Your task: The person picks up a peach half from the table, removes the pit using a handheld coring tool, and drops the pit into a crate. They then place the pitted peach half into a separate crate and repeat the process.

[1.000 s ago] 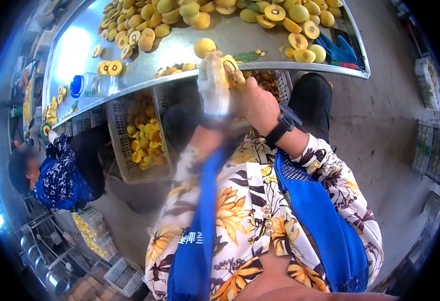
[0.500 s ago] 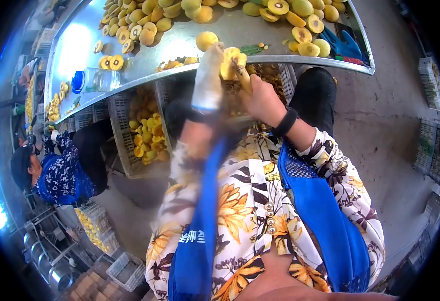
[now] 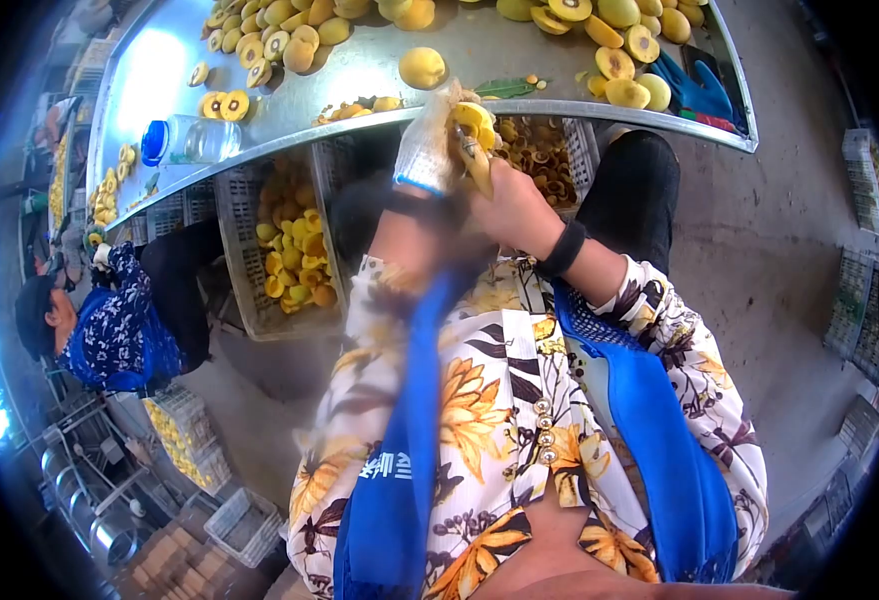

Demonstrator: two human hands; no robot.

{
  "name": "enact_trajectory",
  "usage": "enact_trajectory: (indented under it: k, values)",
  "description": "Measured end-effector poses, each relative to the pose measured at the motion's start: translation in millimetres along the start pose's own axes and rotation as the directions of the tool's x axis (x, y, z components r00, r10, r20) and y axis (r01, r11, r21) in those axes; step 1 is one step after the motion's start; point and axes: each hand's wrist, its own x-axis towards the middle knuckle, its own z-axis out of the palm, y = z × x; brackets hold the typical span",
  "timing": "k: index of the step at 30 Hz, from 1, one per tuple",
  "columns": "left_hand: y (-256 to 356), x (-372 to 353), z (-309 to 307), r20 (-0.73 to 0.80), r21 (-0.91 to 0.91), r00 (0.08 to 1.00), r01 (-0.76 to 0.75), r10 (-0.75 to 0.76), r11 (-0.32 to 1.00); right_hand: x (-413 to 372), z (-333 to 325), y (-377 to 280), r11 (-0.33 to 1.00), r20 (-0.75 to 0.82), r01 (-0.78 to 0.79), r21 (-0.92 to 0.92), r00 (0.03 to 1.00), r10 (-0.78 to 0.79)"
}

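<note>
My left hand (image 3: 425,148), in a white knitted glove, is closed around a yellow peach half (image 3: 476,118) just over the table's near edge. My bare right hand (image 3: 519,208) grips a pitting tool (image 3: 476,168) by its yellowish handle. Its metal end is against the cut side of the peach; how deep it sits is hidden. A whole-looking yellow peach (image 3: 421,68) lies on the metal table (image 3: 359,85) just beyond the glove. Below my hands, a crate holds brownish peach scraps (image 3: 539,160).
Piled peaches (image 3: 299,35) and halves (image 3: 614,65) cover the table's far side. A blue-capped clear jar (image 3: 204,140) lies at left, blue gloves (image 3: 694,85) at right. A crate of yellow halves (image 3: 299,255) stands below. A co-worker (image 3: 124,330) sits at left.
Both hands have come slightly down and toward me with the peach half. The peach has turned in the glove, and the tool stands more upright against it.
</note>
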Motion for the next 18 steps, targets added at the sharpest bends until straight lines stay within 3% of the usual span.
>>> enact_trajectory:
  k: [2, 3, 5, 8, 10, 13, 17, 18]
  values:
    - [2.0, -2.0, 6.4, -0.040, 0.052, 0.998, -0.056, 0.058, 0.997, 2.6, 1.3, 3.2, 0.999, -0.022, 0.039, 0.003, 0.999, -0.039]
    - [2.9, -4.7, 9.3, -0.059, 0.078, 0.994, -0.083, 0.088, 0.993, 1.5, -0.3, 1.0, 0.994, -0.007, 0.036, 0.104, 0.999, -0.036]
    - [5.4, -13.2, 16.3, -0.044, -0.046, 0.992, -0.123, 0.121, 0.991, -1.3, -7.6, -7.5, 0.953, 0.025, 0.025, 0.303, 0.999, -0.034]
    - [1.3, -23.3, 16.3, -0.086, -0.149, 0.983, -0.176, 0.164, 0.973, -2.4, -10.0, -10.8, 0.922, 0.172, -0.120, 0.368, 0.983, 0.060]
    - [-1.0, -22.5, 14.7, -0.115, -0.199, 0.977, -0.200, 0.180, 0.960, -6.3, -11.2, -15.9, 0.935, 0.190, -0.135, 0.329, 0.979, 0.074]
    - [3.8, -27.7, 18.0, -0.087, -0.086, 0.977, -0.204, 0.197, 0.975, -12.0, -8.7, -24.5, 0.895, 0.238, -0.219, 0.390, 0.962, 0.132]
    - [-1.4, -28.4, 18.4, -0.136, 0.179, 0.899, -0.391, 0.417, 0.903, -9.2, -4.5, -14.0, 0.862, 0.329, -0.284, 0.419, 0.933, 0.147]
    - [-2.2, -27.4, 16.4, -0.148, 0.109, 0.910, -0.375, 0.388, 0.920, -12.1, -2.7, -14.6, 0.863, 0.304, -0.270, 0.426, 0.942, 0.144]
